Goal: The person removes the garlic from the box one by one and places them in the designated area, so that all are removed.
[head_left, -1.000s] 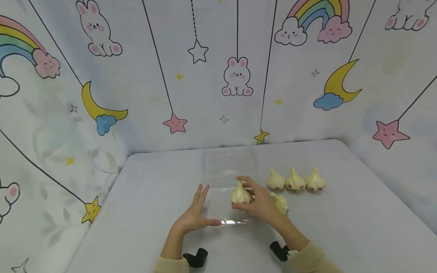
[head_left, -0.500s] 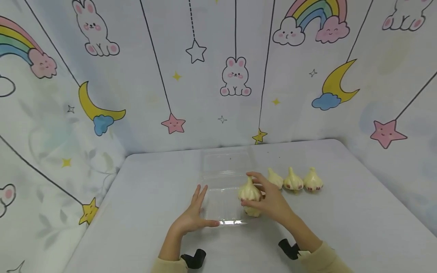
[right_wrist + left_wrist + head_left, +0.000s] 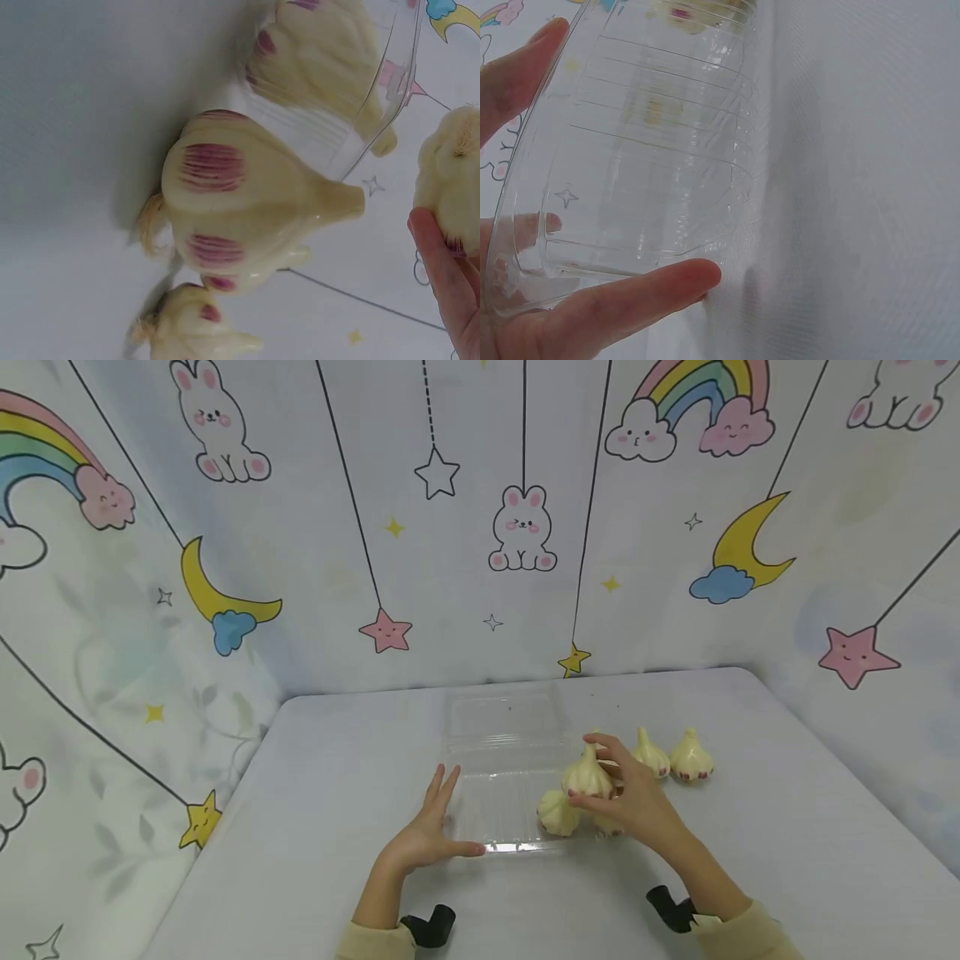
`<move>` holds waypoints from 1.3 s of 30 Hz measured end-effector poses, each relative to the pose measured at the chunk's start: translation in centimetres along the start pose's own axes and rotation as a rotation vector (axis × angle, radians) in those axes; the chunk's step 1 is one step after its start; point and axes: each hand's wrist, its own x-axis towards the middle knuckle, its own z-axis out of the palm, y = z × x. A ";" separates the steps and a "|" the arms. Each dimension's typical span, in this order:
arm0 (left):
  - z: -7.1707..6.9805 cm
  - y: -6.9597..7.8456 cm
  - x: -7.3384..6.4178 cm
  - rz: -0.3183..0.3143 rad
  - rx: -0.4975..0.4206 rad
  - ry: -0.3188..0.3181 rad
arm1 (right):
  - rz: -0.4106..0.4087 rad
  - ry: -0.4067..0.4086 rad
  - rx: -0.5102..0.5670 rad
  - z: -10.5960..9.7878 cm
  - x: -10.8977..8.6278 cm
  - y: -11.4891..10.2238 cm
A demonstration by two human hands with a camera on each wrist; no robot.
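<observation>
A clear plastic box [image 3: 498, 810] lies with its lid [image 3: 504, 714] folded back. My left hand [image 3: 431, 835] touches its left side with straight fingers, the thumb along its front edge. In the left wrist view the thumb [image 3: 637, 304] lies against the clear wall. My right hand [image 3: 637, 797] holds a garlic bulb [image 3: 587, 777] between thumb and fingers, raised right of the box. One bulb [image 3: 558, 814] appears to sit inside the box's right end. Another bulb [image 3: 607, 825] stands outside it, partly hidden by the right hand.
Farther right on the white table [image 3: 757, 827] stand two more garlic bulbs, one [image 3: 651, 756] partly behind the right hand and one [image 3: 692, 758] fully visible. A cartoon-printed cloth [image 3: 450, 577] rises behind the table. Black wrist mounts [image 3: 431, 927] hang below both wrists.
My right hand has moved rightward with the garlic bulb, away from over the box. This uncovers the bulb at the box's right end. The left hand stays on the box.
</observation>
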 end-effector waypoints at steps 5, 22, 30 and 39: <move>-0.1 0.0 0.0 0.002 0.001 -0.001 | 0.028 -0.006 0.007 -0.8 -0.3 0.8; 0.0 0.1 0.0 -0.003 -0.016 -0.008 | 0.064 0.037 -0.104 -4.1 -1.4 2.4; -0.2 0.2 -0.1 -0.007 -0.012 -0.002 | 0.007 0.071 -0.135 -4.8 -1.3 2.9; -0.1 0.3 -0.2 -0.005 -0.023 -0.005 | 0.068 0.037 -0.164 -5.4 -1.3 3.7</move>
